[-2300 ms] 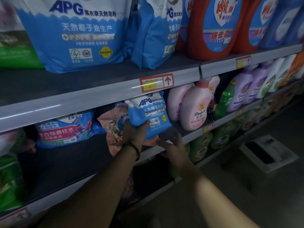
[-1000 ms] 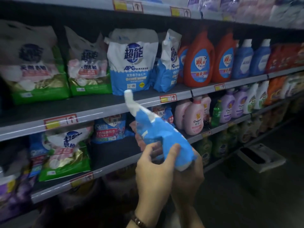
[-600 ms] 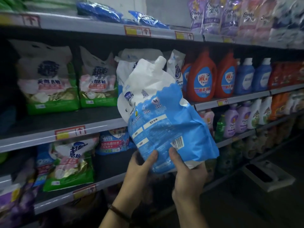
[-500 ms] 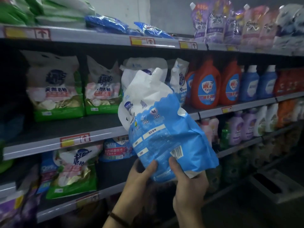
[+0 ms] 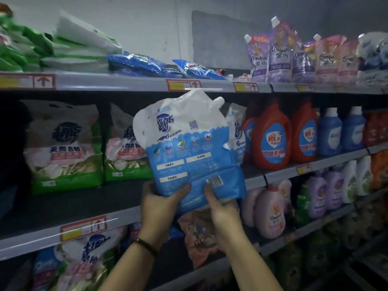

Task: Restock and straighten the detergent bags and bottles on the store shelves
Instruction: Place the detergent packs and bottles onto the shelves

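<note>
Between both hands, a blue-and-white pouch (image 5: 193,152) stands upright in front of the middle shelf (image 5: 79,206), its printed back and barcode facing the camera, spout at top right. Left hand (image 5: 159,206) grips its bottom left corner, thumb across the face; right hand (image 5: 223,208) grips the bottom right, thumb just below the barcode. Left of the hands, green bags (image 5: 67,148) stand on that shelf. Right of them stand red bottles (image 5: 273,137) and blue bottles (image 5: 329,133). Below the right hand sit pink bottles (image 5: 270,213).
</note>
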Demonstrator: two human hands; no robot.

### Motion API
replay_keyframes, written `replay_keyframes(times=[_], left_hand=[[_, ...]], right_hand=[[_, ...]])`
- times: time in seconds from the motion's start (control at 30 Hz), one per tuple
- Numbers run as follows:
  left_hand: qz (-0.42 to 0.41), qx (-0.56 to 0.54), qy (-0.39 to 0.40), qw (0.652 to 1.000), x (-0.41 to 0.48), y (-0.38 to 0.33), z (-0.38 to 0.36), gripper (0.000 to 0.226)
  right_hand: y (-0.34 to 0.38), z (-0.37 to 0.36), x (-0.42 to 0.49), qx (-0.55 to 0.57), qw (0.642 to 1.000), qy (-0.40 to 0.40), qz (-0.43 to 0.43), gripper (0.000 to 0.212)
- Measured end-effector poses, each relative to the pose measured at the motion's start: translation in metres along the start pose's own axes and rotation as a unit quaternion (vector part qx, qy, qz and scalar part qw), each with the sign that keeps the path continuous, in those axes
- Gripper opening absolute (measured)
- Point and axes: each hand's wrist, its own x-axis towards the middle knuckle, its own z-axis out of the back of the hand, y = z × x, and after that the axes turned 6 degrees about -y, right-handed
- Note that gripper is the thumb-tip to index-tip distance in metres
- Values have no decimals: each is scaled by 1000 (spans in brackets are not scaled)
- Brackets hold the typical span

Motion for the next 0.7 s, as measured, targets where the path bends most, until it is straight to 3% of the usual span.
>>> replay_keyframes(times=[0.03, 0.1, 0.17, 0.27, 0.3, 0.37, 0.43, 0.57, 0.7], left_hand=[[-8, 11, -19, 1000, 15, 1, -6, 76], [-37, 54, -46, 997, 42, 2, -17, 84], [-88, 123, -78, 985, 65, 3, -27, 82], [-124, 192, -51, 972, 95, 18, -32, 80], [-116, 235, -20, 965, 100, 25, -32, 83], [-113, 334, 31, 935, 109, 40, -28, 92], [-126, 381, 54, 914, 113, 47, -26, 99], [-145, 433, 84, 885, 113, 39, -28, 88], [-138, 416, 120, 891, 115, 34, -20, 96]], right_hand=[[3, -7, 15, 8, 1000, -9, 7, 51], [7, -20, 48, 21, 999, -16, -19, 35], [4, -33, 76, 13, 999, -20, -36, 30], [-5, -46, 108, -135, 991, 0, 13, 75], [-10, -44, 115, -219, 975, 7, 24, 80], [-19, -35, 122, -350, 936, -19, 32, 66], [-32, -26, 125, -350, 934, -29, 72, 53], [-44, -20, 118, -320, 941, -10, 112, 53], [-38, -14, 112, -307, 946, -26, 95, 50]])
